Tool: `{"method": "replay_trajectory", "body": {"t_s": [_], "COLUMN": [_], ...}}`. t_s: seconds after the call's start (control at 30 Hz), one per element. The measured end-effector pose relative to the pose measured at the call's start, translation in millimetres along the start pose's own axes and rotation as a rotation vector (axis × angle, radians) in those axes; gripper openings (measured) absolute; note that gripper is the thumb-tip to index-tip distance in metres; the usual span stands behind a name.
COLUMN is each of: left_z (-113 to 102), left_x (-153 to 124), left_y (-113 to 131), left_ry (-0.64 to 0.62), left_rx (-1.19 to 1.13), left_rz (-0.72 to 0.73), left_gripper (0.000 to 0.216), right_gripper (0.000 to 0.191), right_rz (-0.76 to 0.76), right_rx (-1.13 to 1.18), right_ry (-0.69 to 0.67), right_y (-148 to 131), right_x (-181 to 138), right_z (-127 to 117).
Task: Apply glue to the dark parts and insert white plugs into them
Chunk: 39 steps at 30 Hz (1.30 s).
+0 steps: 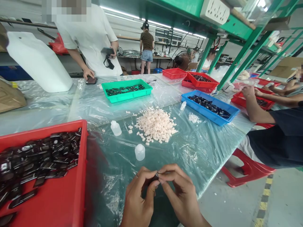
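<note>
Close to the table's front edge, my left hand [139, 195] and my right hand [181, 192] meet fingertip to fingertip. Between them they pinch a small dark piece [155, 178], mostly covered by the fingers. Just beyond my hands stands a small white bottle [139, 152]. A second small bottle [115, 128] is farther left. Behind them lies a heap of small cream-coloured pieces [156, 124], with a few scattered around it. On my left, a red tray [54, 201] holds many glossy dark flat pieces [44, 157].
Farther back are a green tray [127, 96] and a blue tray [208, 107] of dark pieces, with a small white pile [194, 118] nearby. A large white jug [40, 63] stands at left. Across the table a person [92, 41] holds a phone; a co-worker [279, 126] sits at right.
</note>
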<state>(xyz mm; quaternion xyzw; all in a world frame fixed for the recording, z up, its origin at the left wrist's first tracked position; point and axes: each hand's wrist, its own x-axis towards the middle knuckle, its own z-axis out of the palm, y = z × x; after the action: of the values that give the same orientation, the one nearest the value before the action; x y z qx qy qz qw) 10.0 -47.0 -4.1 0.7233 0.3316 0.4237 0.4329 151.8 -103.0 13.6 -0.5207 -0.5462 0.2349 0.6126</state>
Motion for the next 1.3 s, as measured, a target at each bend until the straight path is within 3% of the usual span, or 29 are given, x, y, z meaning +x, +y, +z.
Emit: {"method": "replay_trajectory", "body": {"t_s": [0.23, 0.6, 0.8, 1.03, 1.3], "left_z": [-1.4, -5.3, -6.5, -7.5, -6.6], "left_x": [3.9, 4.2, 3.5, 5.3, 3.8], "left_y": [-1.3, 17.5, 17.0, 18.3, 15.0], "left_ry": [-0.022, 0.003, -0.011, -0.088, -0.126], "left_rx": [-0.032, -0.031, -0.021, -0.036, -0.087], "left_rz": [0.057, 0.144, 0.144, 0.126, 0.075], "left_gripper": [0.013, 0.022, 0.027, 0.025, 0.024], "right_gripper": [0.018, 0.022, 0.022, 0.012, 0.012], "right_rz": [0.052, 0.023, 0.024, 0.166, 0.114], "right_rx": [0.038, 0.078, -0.061, -0.068, -0.113], "right_ry": [-0.055, -0.07, -0.109, -0.232, -0.19], "right_y": [1.9, -12.0, -22.6, -35.6, -35.9], "right_x": [3.8, -2.6, 1.7, 15.5, 12.5], "right_z": [-5.0, -12.5, -18.5, -32.1, -27.7]}}
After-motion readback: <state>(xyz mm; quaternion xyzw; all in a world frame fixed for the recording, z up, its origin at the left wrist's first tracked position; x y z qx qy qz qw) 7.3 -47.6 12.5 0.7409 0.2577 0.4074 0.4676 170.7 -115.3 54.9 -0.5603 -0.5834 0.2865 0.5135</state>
